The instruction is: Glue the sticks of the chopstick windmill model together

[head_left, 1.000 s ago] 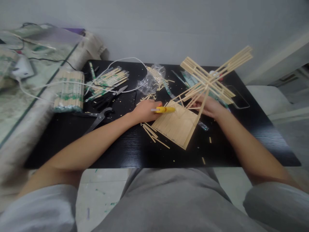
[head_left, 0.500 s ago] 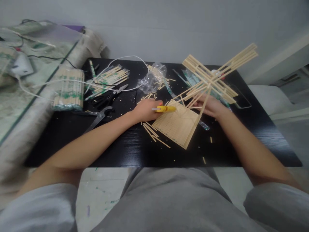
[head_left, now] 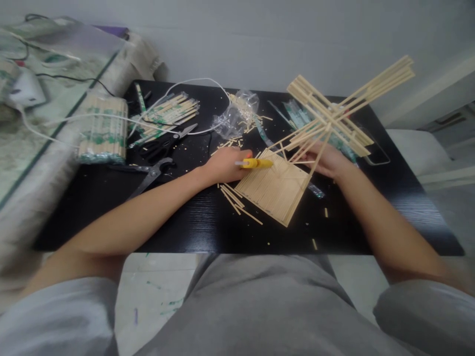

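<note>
My left hand (head_left: 227, 164) is closed around a yellow glue gun (head_left: 258, 163), whose pale glue stick pokes out at the back. The gun's front end reaches over the slatted panel of a windmill-like model (head_left: 272, 188) built from thin wooden sticks. Four-armed stick blades (head_left: 332, 121) rise at the model's upper right. Behind the struts, my right hand (head_left: 326, 159) grips the model, its fingers partly hidden by the sticks. Several loose sticks (head_left: 233, 198) lie by the panel's left edge.
Black shears (head_left: 172, 143) and pliers-like cutters (head_left: 152, 175) lie left on the black table (head_left: 193, 222). Wrapped chopsticks (head_left: 172, 116), a bundled pack (head_left: 104, 131), a plastic bag (head_left: 232, 118) and stick scraps surround them. A white cable (head_left: 148, 120) crosses the left side.
The model's blades have shifted slightly up and to the right, with the panel tilting a little. The glue gun stays over the panel in my left hand. The whole view has shifted slightly.
</note>
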The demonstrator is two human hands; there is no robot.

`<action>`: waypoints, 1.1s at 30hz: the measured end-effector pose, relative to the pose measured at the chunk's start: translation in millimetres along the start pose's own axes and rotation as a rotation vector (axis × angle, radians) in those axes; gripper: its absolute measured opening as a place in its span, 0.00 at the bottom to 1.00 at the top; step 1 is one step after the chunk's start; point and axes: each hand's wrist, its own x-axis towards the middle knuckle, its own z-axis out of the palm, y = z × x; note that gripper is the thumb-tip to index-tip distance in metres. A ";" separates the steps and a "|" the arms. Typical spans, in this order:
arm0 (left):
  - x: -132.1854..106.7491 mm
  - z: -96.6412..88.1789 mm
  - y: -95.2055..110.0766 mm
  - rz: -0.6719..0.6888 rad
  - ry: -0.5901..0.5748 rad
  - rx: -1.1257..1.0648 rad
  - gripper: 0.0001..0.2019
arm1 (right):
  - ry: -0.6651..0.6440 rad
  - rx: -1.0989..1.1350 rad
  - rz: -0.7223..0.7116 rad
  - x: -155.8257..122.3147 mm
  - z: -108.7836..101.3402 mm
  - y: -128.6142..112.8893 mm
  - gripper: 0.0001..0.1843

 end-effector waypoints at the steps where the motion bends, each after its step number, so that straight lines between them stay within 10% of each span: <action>1: 0.1 -0.3 0.2 -0.001 -0.002 0.001 0.11 | 0.000 -0.001 -0.001 0.9 -1.8 0.7 0.14; 33: 1.9 1.5 0.4 -0.022 -0.024 0.000 0.14 | -0.004 -0.041 -0.035 6.7 -10.8 5.6 0.18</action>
